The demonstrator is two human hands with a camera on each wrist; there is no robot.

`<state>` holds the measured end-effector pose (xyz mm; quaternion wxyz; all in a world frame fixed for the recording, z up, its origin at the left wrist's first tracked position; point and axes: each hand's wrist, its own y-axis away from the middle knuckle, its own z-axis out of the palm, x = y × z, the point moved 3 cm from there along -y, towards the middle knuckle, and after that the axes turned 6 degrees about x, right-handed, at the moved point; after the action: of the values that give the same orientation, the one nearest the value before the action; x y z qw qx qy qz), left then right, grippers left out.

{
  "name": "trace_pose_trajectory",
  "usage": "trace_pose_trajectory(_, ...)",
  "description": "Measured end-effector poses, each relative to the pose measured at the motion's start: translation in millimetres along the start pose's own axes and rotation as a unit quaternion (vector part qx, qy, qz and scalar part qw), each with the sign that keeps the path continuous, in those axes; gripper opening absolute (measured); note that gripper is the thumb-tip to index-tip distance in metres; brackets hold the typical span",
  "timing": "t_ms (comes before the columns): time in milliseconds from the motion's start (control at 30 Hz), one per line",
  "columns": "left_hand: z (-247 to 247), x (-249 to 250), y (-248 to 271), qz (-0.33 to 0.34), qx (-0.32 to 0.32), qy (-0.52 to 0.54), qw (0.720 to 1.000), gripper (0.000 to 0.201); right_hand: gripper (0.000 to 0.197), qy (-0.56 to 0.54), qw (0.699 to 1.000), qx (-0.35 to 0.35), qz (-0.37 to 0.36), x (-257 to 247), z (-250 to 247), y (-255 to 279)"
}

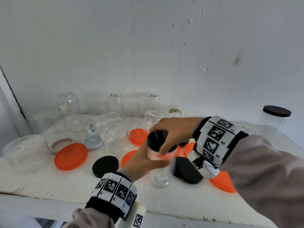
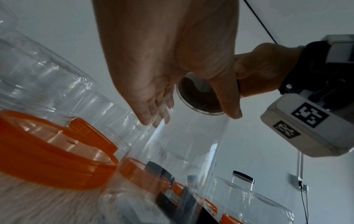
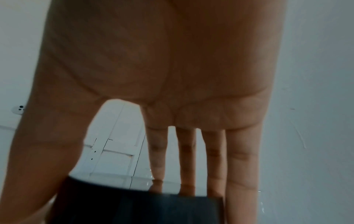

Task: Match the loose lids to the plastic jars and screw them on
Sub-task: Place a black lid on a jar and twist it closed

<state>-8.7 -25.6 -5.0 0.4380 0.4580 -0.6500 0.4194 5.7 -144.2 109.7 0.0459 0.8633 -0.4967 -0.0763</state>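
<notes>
A clear plastic jar (image 1: pixel 162 155) stands in the middle of the white table, and my left hand (image 1: pixel 144 159) grips its wall from the near left. A black lid (image 1: pixel 157 139) sits on the jar's mouth, tilted a little. My right hand (image 1: pixel 171 132) comes from the right and holds the lid by its rim with thumb and fingers. In the left wrist view the jar (image 2: pixel 184 144) is seen from below with the lid (image 2: pixel 199 97) at its top. The right wrist view shows my fingers (image 3: pixel 243 166) around the dark lid (image 3: pixel 134 207).
Several clear jars (image 1: pixel 115 139) stand upside down at the back and left. Loose orange lids (image 1: pixel 70 156) and black lids (image 1: pixel 105 166) lie around the held jar. A jar with a black lid on (image 1: pixel 276 116) stands at the far right. The table's front edge (image 1: pixel 49 197) is near.
</notes>
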Motion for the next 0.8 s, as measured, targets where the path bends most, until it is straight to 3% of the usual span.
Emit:
trace_pose_trajectory(133, 1, -1, 0, -0.001, 0.0, 0.002, 1.0, 0.069, 0.065, -0.005, 1.0, 0.029, 0.011, 1, 2, 0)
trace_pose_trajectory(267, 0, -3, 1, -0.006, 0.006, 0.005, 1.0, 0.062, 0.076, 0.054, 0.995, 0.053, 0.061, -1, 9, -1)
trace_pose_trajectory(400, 0, -2, 0, -0.01, 0.005, -0.002, 1.0, 0.068, 0.074, 0.001, 0.999, 0.025, 0.03, -2, 5, 3)
trace_pose_trajectory(533, 0, -1, -1, -0.007, 0.007, -0.005, 1.0, 0.068, 0.06, -0.024, 0.999, 0.036, -0.003, -4, 2, 3)
trace_pose_trajectory(733, -1, -2, 1, -0.01, 0.004, 0.002, 1.0, 0.062, 0.071, 0.039, 0.995, 0.08, 0.049, -4, 10, -2)
trace_pose_trajectory(800, -1, -2, 1, -0.01, 0.002, 0.002, 1.0, 0.064, 0.066, 0.025, 0.997, 0.063, 0.045, -3, 9, -2)
